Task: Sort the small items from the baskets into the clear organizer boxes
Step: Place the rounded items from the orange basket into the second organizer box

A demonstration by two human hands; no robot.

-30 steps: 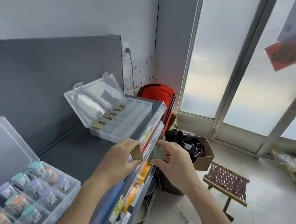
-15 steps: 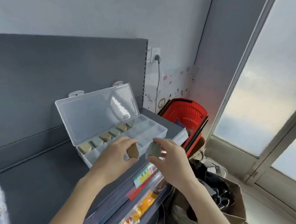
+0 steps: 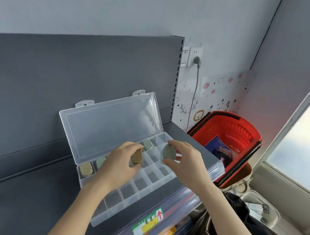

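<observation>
left hand (image 3: 121, 162) – fingers pinching tan piece (image 3: 136, 157), long axis upright, empty cell of organizer box (image 3: 128, 191) directly beneath fingertips. right hand (image 3: 186, 161) – thumb and fingers pinching grey-green piece (image 3: 168, 152), higher above box's far-end cells. left judged nearer to drop.

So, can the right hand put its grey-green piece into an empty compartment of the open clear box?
Probably yes. The right hand holds the grey-green piece over the clear box, whose lid stands open; nothing lies between.
</observation>
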